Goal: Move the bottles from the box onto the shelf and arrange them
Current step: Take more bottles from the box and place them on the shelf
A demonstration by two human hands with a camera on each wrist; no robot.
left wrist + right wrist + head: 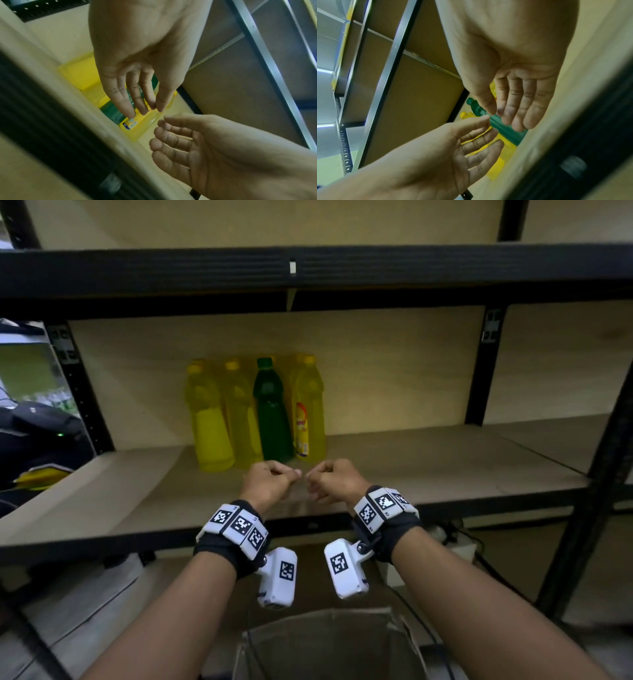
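Note:
Several bottles stand upright in a tight row on the wooden shelf [445, 467]: yellow bottles [209, 419], one green bottle [272, 412] and a yellow bottle with a red and yellow label [310, 412]. More yellow bottles show behind them. My left hand [272, 479] and right hand [335, 477] hover side by side just in front of the row, thumbs nearly meeting, touching no bottle. In the wrist views my left hand [137, 81] and right hand [513, 94] have loose, nearly straight fingers and hold nothing, with the green bottle [505, 129] beyond the fingertips.
An open cardboard box [325, 645] stands on the floor below my forearms; its inside is dark. A black shelf beam [308, 272] runs overhead and black uprights [486, 364] flank the bay. The shelf board extends bare to the right of the bottles.

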